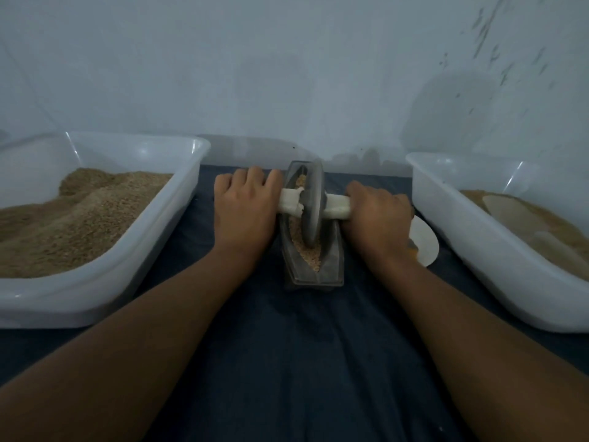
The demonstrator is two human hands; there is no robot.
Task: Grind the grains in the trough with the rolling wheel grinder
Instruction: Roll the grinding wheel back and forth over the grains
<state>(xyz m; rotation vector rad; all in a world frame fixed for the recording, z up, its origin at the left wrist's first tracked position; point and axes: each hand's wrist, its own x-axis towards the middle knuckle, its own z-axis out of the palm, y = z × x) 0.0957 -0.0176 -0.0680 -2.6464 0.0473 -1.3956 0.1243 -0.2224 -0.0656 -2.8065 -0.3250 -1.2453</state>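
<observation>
- Left tub [105, 275]: white, holds a heap of brown grain, sits on dark cloth [287, 346].
- Left hand [243, 208]: fingers curled round the left end of the white axle [291, 202].
- Trough [310, 266]: centre, between the tubs, on the cloth; grains [307, 250] lie inside.
- Wheel [314, 205]: upright in the trough, on the grains.
- Right hand [377, 215]: grips the axle's right end.
- White scoop [425, 242]: just beside the right hand.
- Right tub [478, 250]: white, part-filled with grain.
</observation>
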